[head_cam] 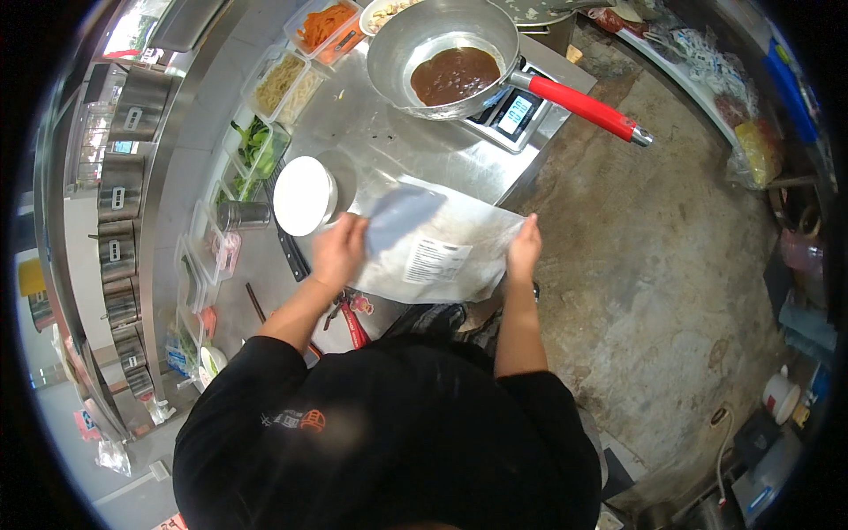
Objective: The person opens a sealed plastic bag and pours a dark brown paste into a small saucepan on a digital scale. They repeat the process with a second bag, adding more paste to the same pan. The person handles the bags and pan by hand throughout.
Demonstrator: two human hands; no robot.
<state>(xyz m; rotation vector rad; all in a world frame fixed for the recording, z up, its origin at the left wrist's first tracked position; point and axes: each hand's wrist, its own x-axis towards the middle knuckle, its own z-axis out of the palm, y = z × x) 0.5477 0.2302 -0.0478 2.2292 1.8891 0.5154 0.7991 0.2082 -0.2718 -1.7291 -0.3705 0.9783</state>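
Both hands stretch a flat, whitish plastic bag (457, 212) between them, in front of my body. It bears a printed label and a blue-grey patch. My left hand (338, 248) grips the bag's left edge, close to a white bowl (305, 195) on the steel table. At the opposite edge, my right hand (524, 246) pinches the bag's corner over the floor. Beyond the bag a metal pan (397, 73) with a red handle (576, 103) sits on a digital scale (513, 122) with a lit display. Brown sauce (454, 76) covers part of the pan's bottom.
Along the table's left side stand plastic containers of shredded carrot (324, 26), noodles (278, 79) and green vegetables (255, 146). A metal shaker (243, 215) and a black-handled knife (291, 255) lie near the bowl. Bagged goods fill a white shelf (676, 73) at right.
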